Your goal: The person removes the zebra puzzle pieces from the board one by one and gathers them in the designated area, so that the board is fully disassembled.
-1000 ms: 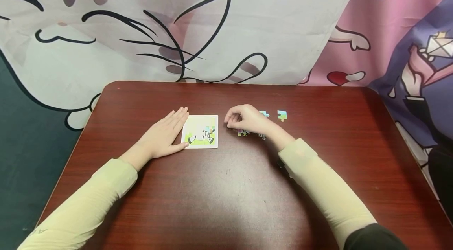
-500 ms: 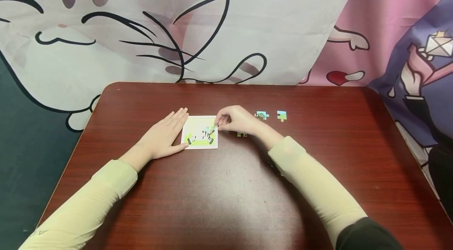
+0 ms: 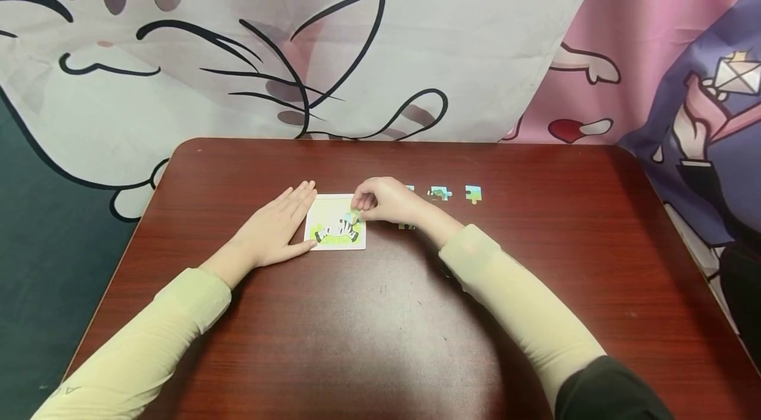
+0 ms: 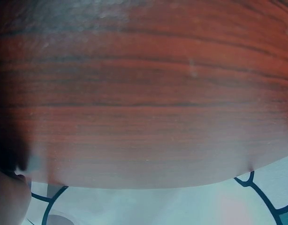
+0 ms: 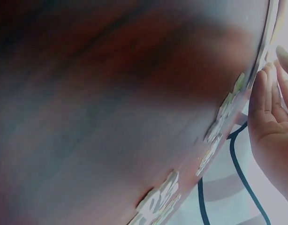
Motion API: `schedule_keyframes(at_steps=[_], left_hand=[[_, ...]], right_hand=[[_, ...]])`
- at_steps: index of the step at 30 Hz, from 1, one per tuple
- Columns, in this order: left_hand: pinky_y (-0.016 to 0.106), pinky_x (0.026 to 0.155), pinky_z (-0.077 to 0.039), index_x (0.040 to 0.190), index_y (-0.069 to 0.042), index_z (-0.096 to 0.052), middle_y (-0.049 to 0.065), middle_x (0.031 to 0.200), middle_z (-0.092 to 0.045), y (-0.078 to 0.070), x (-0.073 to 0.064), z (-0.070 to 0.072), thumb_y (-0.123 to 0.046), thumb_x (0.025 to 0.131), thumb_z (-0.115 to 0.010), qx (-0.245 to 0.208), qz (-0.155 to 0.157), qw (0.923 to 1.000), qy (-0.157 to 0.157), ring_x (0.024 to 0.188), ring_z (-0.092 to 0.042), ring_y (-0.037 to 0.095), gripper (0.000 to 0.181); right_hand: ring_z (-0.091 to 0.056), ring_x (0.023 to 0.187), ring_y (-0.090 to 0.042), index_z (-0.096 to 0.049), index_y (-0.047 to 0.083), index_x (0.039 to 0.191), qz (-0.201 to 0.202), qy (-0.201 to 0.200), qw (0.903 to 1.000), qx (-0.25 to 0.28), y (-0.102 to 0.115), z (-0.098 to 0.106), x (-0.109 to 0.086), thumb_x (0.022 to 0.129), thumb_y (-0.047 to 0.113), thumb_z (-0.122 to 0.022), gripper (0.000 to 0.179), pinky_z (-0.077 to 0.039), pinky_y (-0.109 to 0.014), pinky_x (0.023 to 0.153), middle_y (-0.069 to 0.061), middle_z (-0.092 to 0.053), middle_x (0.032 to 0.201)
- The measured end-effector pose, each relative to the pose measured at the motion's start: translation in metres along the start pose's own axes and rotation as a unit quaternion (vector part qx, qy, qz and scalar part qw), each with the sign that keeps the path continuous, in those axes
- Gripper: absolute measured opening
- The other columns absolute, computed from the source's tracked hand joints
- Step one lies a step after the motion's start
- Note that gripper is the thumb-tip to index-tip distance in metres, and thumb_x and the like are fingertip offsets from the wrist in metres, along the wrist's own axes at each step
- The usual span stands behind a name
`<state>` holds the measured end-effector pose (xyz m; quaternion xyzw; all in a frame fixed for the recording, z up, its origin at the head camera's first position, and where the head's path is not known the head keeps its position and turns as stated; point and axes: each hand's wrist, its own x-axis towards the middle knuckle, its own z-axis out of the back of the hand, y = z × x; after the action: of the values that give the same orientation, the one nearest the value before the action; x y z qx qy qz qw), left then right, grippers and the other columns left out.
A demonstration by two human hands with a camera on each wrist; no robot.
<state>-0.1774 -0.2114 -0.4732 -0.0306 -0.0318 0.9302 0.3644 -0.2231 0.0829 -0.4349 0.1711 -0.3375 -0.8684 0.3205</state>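
Note:
A small white-framed jigsaw board [image 3: 327, 205] with a zebra picture lies on the table. My left hand [image 3: 267, 227] rests flat along its left side, fingers straight, the thumb at the lower left corner. Over the board's right edge, my right hand [image 3: 392, 201] has thumb and fingers pinched together on a puzzle piece [image 3: 355, 214], mostly hidden by the fingertips. In the right wrist view the curled fingers [image 5: 260, 91] meet at the board's bright edge. The left wrist view catches only a bit of hand at its lower left.
Loose puzzle pieces lie right of the board: one piece [image 3: 440, 193] behind the right wrist, another piece [image 3: 473, 193] farther right, others partly hidden by the hand. The brown table [image 3: 380, 327] ends at a cartoon-printed cloth [image 3: 475, 43].
My right hand has moved left from beside the board to over its right edge, uncovering loose pieces behind it. The left hand has stayed in place.

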Motion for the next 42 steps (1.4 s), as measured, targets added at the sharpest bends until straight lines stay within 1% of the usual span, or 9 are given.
schedule_keyframes(at_steps=[8, 18, 24, 32, 37, 42], left_hand=[[0.051, 0.136, -0.022, 0.166, 0.006, -0.021, 0.022, 0.177, -0.017, 0.0008, 0.0005, -0.0008, -0.059, 0.1, -0.058, -0.002, 0.0, 1.0, 0.0, 0.166, -0.019, 0.036, 0.1], [0.051, 0.136, -0.022, 0.166, 0.006, -0.021, 0.022, 0.177, -0.017, 0.0008, 0.0, -0.0012, -0.059, 0.1, -0.058, -0.004, 0.001, 1.0, 0.001, 0.166, -0.019, 0.035, 0.1], [0.051, 0.136, -0.022, 0.166, 0.007, -0.021, 0.022, 0.177, -0.017, 0.0009, -0.0001, -0.0013, -0.059, 0.1, -0.058, -0.006, 0.0, 1.0, -0.001, 0.166, -0.019, 0.036, 0.1], [0.051, 0.136, -0.022, 0.166, 0.007, -0.022, 0.023, 0.177, -0.017, 0.0015, -0.0003, -0.0011, -0.058, 0.1, -0.058, -0.003, -0.002, 1.0, -0.002, 0.166, -0.02, 0.036, 0.099], [0.051, 0.136, -0.022, 0.166, 0.007, -0.021, 0.022, 0.177, -0.017, 0.0014, -0.0004, -0.0012, -0.059, 0.101, -0.058, -0.002, -0.001, 1.0, 0.001, 0.166, -0.019, 0.036, 0.099], [0.051, 0.136, -0.022, 0.166, 0.006, -0.021, 0.022, 0.177, -0.016, 0.0014, -0.0005, -0.0016, -0.059, 0.101, -0.058, -0.001, -0.001, 1.0, 0.002, 0.166, -0.019, 0.035, 0.099]], right_hand=[[-0.067, 0.088, -0.013, -0.078, 0.007, 0.103, 0.011, 0.014, 0.9993, -0.034, 0.0019, -0.006, 0.0064, 0.087, 0.011, -0.087, 0.019, -0.056, -0.016, 0.079, -0.005, -0.07, 0.096], [-0.065, 0.089, -0.013, -0.077, 0.007, 0.106, 0.015, 0.024, 0.9972, -0.069, 0.0052, -0.0079, 0.0058, 0.086, 0.011, -0.087, 0.022, -0.054, -0.019, 0.08, -0.004, -0.069, 0.097], [-0.064, 0.089, -0.013, -0.077, 0.007, 0.107, 0.011, 0.028, 0.9965, -0.078, 0.0051, -0.0089, 0.0062, 0.088, 0.01, -0.086, 0.022, -0.054, -0.02, 0.081, -0.004, -0.068, 0.097], [-0.063, 0.09, -0.015, -0.074, 0.006, 0.107, 0.019, 0.022, 0.9959, -0.086, 0.0063, -0.0099, 0.0067, 0.086, 0.007, -0.084, 0.023, -0.052, -0.022, 0.081, -0.005, -0.067, 0.098], [-0.064, 0.09, -0.016, -0.073, 0.007, 0.106, 0.027, 0.018, 0.9959, -0.084, 0.0078, -0.0098, 0.0059, 0.086, 0.007, -0.085, 0.023, -0.053, -0.023, 0.081, -0.005, -0.067, 0.098], [-0.066, 0.088, -0.014, -0.073, 0.007, 0.105, 0.023, 0.018, 0.9973, -0.067, 0.0094, -0.0092, 0.0051, 0.086, 0.006, -0.085, 0.022, -0.055, -0.022, 0.08, -0.004, -0.071, 0.096]])
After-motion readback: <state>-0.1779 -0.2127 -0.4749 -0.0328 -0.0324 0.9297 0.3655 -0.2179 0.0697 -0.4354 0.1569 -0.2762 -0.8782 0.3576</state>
